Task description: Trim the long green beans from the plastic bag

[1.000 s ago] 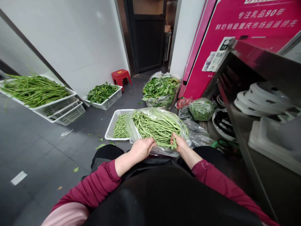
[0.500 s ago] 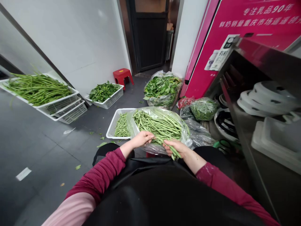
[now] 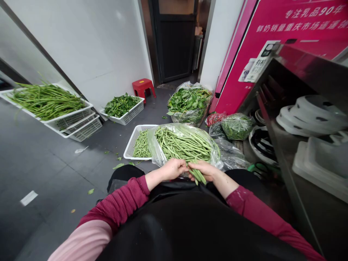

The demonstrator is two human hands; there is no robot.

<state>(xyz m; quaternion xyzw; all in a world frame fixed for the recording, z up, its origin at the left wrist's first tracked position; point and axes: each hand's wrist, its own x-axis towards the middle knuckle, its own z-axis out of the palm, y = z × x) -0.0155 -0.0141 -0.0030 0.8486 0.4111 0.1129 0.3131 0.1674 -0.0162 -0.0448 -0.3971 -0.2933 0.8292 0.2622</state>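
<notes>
My right hand is wrapped round a small bunch of green beans, whose ends stick out below the fingers. Right beside it, my left hand has its fingers pinched together at the bunch's left end; what lies between them is too small to make out. Both hands are at the near edge of an open clear plastic bag full of long green beans. Left of the bag, partly under its edge, a white basket holds short bean pieces.
Leafy greens fill a white basket and a plastic bag farther back. Stacked baskets with long stems stand left. A red stool is by the wall, a metal shelf at right.
My left hand has moved right and slightly down, up against my right hand. My right hand still holds the bunch, and the view has shifted slightly.
</notes>
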